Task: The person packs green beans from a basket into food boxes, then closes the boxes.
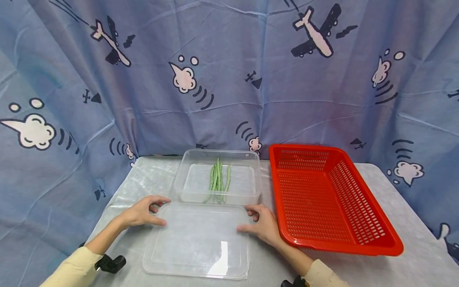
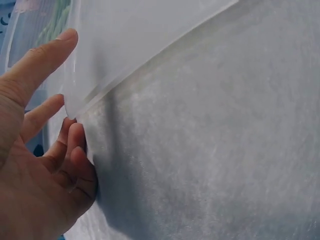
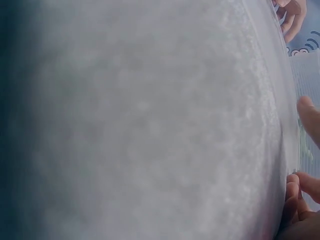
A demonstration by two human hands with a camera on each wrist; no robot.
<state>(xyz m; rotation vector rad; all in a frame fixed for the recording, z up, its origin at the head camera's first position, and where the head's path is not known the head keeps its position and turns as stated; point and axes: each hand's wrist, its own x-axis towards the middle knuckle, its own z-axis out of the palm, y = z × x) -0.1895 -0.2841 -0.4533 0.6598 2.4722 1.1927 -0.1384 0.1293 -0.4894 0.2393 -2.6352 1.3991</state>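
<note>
A clear plastic lid [image 1: 195, 239] lies in front of a clear plastic container [image 1: 253, 199]. Several green beans [image 1: 218, 179] are inside the container. My left hand [image 1: 146, 211] holds the lid's far left corner. In the left wrist view, the fingers [image 2: 75, 132] curl at that corner and the thumb [image 2: 47, 52] extends above them. At the far right corner, my right hand [image 1: 263, 224] has curled fingers at the edge and its thumb over the lid. The right wrist view catches only part of this hand, with fingertips [image 3: 294, 180] at the lid's rim.
A red slotted basket [image 1: 281, 207] stands to the right, close beside my right forearm. A pale cloth covers the table [image 1: 143, 175]. Behind it hangs a blue curtain [image 1: 222, 111] printed with planes and clouds.
</note>
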